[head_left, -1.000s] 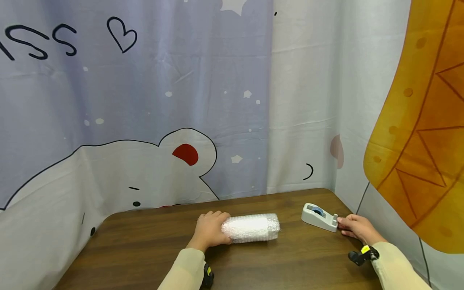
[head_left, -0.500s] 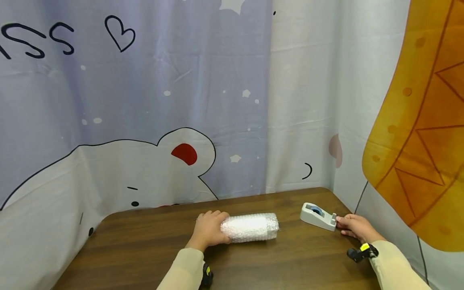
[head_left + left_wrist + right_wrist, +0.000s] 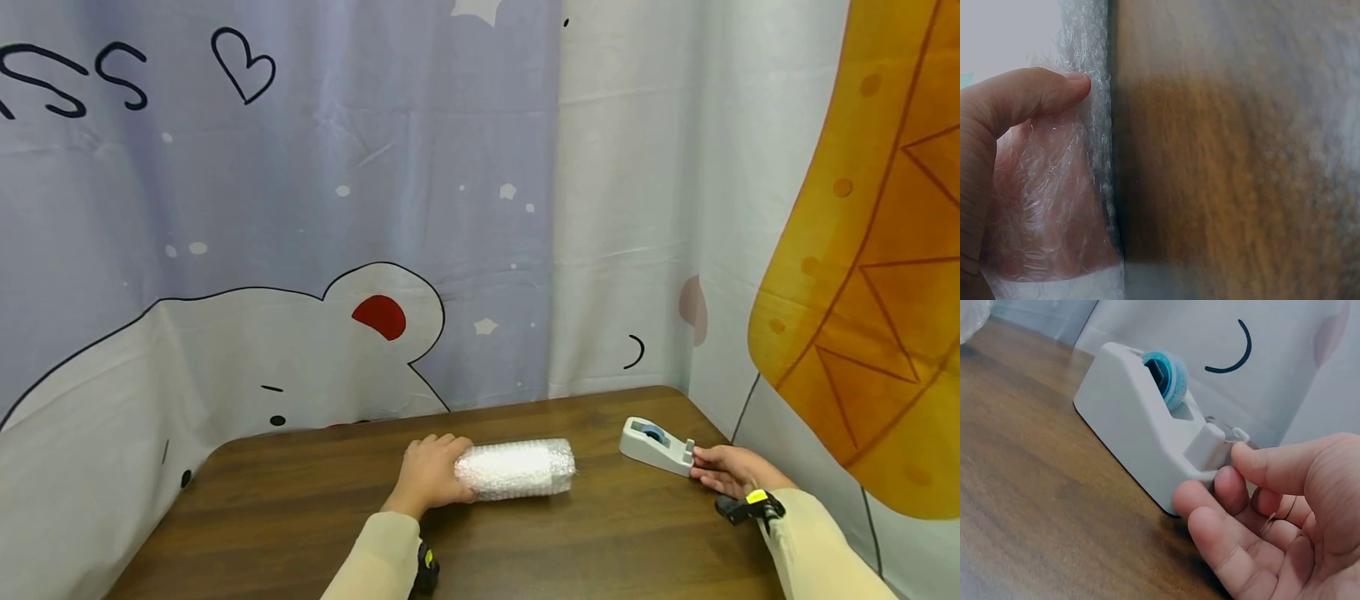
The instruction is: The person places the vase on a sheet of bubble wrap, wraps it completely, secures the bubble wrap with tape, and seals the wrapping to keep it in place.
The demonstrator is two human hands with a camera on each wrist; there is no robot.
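Note:
My left hand grips the left end of a bubble-wrapped cylinder lying sideways on the wooden table. Through the clear wrap, in the left wrist view, the fingers show faintly, and the thumb lies across the bubble wrap. At the right stands a white tape dispenser with a blue-cored roll of tape. My right hand is at its cutter end, thumb and index finger pinching the tape's end there. The other fingers are loosely bent below, near the dispenser's front. The pinched tape is mostly hidden by the fingertips.
The brown wooden table ends at a printed curtain behind it and another at the right. A dark cord hangs beside the right edge. Bare tabletop lies between the wrapped cylinder and the dispenser.
The right hand has turned a little at the dispenser's cutter, its lower fingers showing more. The left hand and the wrapped cylinder hold their place; the head view has shifted slightly.

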